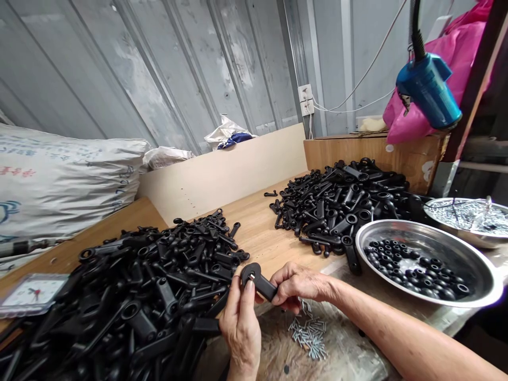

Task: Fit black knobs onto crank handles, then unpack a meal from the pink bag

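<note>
My left hand (240, 330) and my right hand (297, 286) both hold a black plastic lever handle (257, 283) over the table. The left thumb presses at its round eyelet end, where a small metal screw (250, 283) shows in the hole. My right fingers grip the lever's arm. A large heap of black levers (130, 296) lies beside my left hand. Loose silver screws (309, 336) lie below my right wrist on a worn board (337, 349).
A steel basin of black rings (420, 270) sits to the right, with a second basin of screws (468, 219) behind it. Another lever heap (341, 203) stands on the wooden table (270, 238). A white sack (59, 185) lies left, and a blue hanging tool (426, 90) hangs upper right.
</note>
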### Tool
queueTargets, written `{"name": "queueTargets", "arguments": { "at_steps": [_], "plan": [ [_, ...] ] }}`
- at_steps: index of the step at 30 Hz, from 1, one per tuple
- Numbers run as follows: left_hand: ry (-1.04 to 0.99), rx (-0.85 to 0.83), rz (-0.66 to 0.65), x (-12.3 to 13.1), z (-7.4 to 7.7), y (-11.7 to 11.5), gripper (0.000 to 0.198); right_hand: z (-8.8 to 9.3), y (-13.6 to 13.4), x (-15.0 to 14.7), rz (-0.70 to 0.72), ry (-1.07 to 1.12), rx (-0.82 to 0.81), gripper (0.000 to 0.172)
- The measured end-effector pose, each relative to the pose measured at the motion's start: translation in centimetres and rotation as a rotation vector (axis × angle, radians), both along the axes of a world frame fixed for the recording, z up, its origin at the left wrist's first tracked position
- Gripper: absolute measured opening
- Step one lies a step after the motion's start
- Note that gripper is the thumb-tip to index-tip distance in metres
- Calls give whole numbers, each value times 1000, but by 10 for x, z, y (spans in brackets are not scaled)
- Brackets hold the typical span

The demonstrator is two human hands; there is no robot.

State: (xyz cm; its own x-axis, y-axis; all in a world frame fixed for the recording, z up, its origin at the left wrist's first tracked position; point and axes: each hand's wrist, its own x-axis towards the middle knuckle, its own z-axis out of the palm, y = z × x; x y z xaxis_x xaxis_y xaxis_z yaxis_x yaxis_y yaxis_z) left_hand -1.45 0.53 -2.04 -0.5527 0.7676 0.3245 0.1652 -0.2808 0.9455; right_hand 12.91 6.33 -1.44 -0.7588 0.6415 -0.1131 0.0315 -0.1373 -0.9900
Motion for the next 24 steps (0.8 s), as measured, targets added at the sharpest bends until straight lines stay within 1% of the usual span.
{"name": "queueTargets", "arguments": {
  "at_steps": [5, 9, 12, 15, 19, 21, 24],
  "plan": [
    [-158, -78, -30, 0, -2, 3, 72, 0, -1, 0, 2, -18, 3, 18],
    [-227, -47, -95, 0, -4, 5, 70, -3, 1, 0, 26, -1, 5, 27],
    [-280, -32, -144, -2, -6, 5, 74, -6, 2, 1, 45, 28, 0, 36],
    [-250, -47, -162, -6, -6, 5, 68, -6, 3, 1, 56, 82, -11, 46],
    [-174, -29, -125, -7, -3, 5, 52, -4, 4, 3, 72, 184, -53, 54],
    [-231, 8, -175, -5, 2, 5, 50, -2, 4, 3, 98, 224, -85, 54],
    [-383, 28, -263, -1, 9, 2, 57, -1, 4, 4, 146, 247, -113, 52]
  ]
}}
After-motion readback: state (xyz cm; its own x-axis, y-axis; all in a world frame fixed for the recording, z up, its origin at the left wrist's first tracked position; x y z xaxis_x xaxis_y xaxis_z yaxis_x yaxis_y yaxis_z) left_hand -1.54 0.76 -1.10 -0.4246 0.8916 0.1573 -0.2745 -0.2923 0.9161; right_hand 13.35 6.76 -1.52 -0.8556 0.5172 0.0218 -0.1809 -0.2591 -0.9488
